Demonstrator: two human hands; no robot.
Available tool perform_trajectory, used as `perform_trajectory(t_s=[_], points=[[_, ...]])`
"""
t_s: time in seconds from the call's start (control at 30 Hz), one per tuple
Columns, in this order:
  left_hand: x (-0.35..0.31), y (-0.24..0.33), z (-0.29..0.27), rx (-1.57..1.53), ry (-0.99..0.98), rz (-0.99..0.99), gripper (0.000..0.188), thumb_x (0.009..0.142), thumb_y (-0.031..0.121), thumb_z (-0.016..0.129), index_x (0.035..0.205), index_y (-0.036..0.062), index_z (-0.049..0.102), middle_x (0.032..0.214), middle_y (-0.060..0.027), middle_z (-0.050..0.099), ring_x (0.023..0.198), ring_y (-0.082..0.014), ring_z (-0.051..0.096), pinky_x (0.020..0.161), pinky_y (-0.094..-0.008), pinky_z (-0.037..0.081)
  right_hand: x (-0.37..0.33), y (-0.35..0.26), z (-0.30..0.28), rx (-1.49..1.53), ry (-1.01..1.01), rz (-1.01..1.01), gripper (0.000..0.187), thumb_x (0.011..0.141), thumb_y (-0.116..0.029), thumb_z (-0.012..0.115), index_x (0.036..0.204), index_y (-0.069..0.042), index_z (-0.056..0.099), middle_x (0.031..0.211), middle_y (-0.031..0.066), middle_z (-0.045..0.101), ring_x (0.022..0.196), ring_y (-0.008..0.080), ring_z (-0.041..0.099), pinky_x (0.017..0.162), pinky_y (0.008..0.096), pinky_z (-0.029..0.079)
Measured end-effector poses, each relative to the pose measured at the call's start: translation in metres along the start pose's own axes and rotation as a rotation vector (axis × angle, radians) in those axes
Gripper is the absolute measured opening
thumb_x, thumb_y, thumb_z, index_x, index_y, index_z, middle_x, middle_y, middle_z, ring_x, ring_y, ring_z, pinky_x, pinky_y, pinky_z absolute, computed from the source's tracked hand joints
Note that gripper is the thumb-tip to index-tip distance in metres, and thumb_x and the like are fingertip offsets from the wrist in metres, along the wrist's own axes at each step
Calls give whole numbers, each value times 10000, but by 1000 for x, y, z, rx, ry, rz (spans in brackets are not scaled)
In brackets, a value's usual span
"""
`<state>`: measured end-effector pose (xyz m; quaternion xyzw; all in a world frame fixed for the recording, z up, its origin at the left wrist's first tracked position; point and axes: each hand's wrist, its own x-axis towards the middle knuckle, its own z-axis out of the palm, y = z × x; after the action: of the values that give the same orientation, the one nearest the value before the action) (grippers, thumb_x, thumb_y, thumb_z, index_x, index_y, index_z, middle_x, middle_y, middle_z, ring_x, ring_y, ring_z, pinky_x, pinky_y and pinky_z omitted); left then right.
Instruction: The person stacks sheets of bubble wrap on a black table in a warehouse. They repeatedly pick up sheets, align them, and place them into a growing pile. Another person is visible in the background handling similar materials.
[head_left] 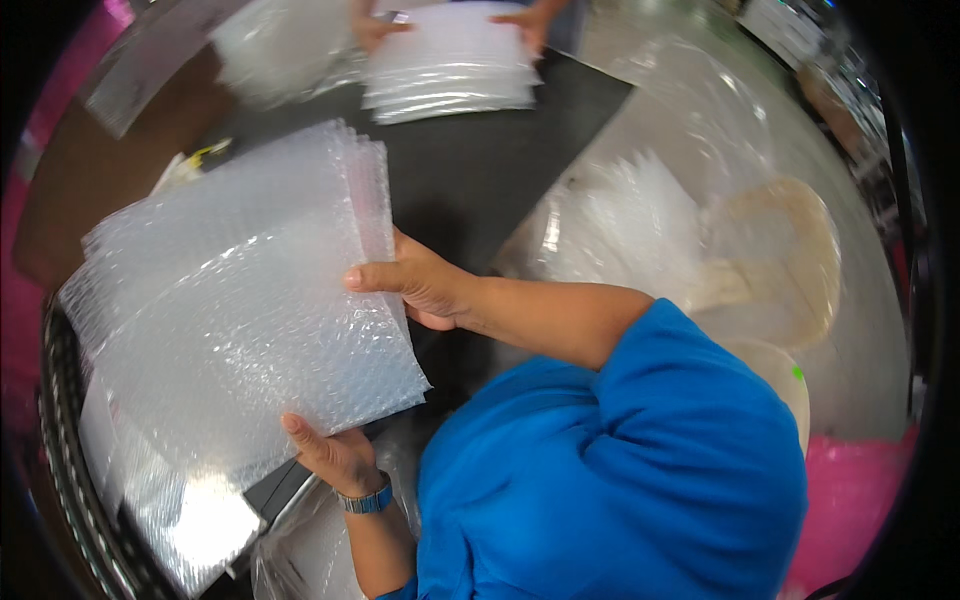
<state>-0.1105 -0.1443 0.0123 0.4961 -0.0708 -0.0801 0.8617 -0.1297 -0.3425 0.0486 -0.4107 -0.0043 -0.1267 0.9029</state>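
Note:
A fanned stack of clear bubble wrap sheets (240,310) is held up between my two hands, its layered edges uneven along the far and left sides. My right hand (428,282) grips the right edge, thumb lying across the top sheet and fingers hidden beneath. At the near edge, my left hand (338,460), with a metal-banded watch (366,498) on its wrist, pinches the stack with the thumb on top. The stack is tilted over the dark tabletop (470,180).
Across the table, another person's hands (520,22) hold a second bubble wrap stack (450,75). Loose clear plastic (285,50) lies beside it. To the right, a big clear bag (620,215) of bubble wrap sits by a beige chair (790,240). Shiny silver sheeting (190,515) lies at lower left.

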Motion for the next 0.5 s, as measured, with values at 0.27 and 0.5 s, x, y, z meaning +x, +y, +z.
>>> perform_trajectory(t_s=[0.27,0.5], points=[[7,-36,14,182,-466,95,735,770,507,616,1235,-9,373,1160,-125,481,1040,-214,479,911,-379,390,-44,-71,-59,-168,208,-109,570,686,-163,722,1187,-33,484,1129,107,530,1058,243,507,927,394,395],[43,5,5,330,-355,174,540,848,286,583,1273,51,346,1234,-117,450,1115,-220,470,906,-381,417,-150,-224,-206,-1,408,-745,562,794,-392,563,1211,-31,457,1178,162,528,1089,341,487,937,467,395]])
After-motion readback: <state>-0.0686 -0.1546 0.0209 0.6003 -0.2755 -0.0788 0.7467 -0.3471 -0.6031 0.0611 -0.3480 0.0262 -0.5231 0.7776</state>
